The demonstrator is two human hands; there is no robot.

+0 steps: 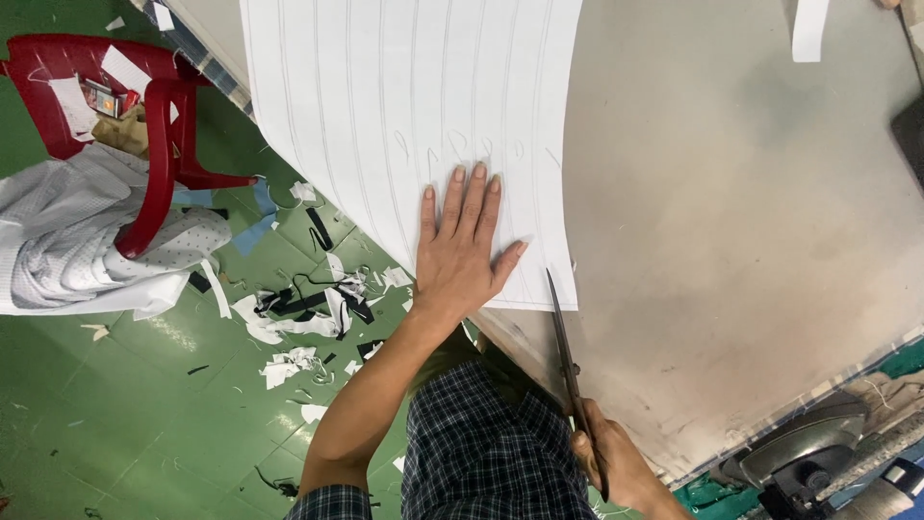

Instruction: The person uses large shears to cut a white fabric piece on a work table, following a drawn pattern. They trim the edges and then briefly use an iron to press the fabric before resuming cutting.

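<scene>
Left hand [460, 252] flat, fingers [478, 193] spread open on large white lined paper sheet [385, 106], grey tabletop [731, 221] beneath, right hand [616, 464] fingers closed around long dark metal scissors [570, 358], blades at sheet's edge

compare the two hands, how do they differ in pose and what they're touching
The left hand lies flat, fingers spread, pressing the white lined sheet on the table; the right hand is curled around the scissors. The left reaches far forward, while the right stays near the body at the table's edge. Both are bare.
</scene>
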